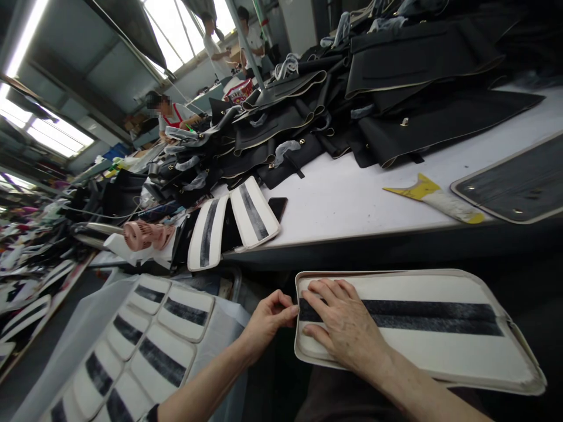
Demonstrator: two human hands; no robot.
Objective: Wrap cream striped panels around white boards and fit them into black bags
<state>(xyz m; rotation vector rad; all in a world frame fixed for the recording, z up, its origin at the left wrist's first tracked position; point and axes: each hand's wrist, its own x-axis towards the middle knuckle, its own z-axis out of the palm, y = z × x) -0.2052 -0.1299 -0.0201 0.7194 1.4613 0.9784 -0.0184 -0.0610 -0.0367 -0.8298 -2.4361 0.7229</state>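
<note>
A long cream-white bag panel [422, 357] with a raised rim and a dark stripe down its middle lies across my lap below the table edge. My left hand [270, 319] is closed at its left short edge, thumb and index finger pinched on the rim by the stripe's end. On the panel's left part rests my right hand [347, 328], palm down with fingers spread, covering some of the stripe. At the panel's far right end, the rim looks lifted and uneven.
Similar striped panels [160, 357] lie on a plastic-covered surface at lower left. Two more panels [250, 214] overhang the white table [325, 199] near a phone. A pink fan [147, 234], a yellow-white tool [435, 199] and black bag pieces [409, 129] are there too. People work behind.
</note>
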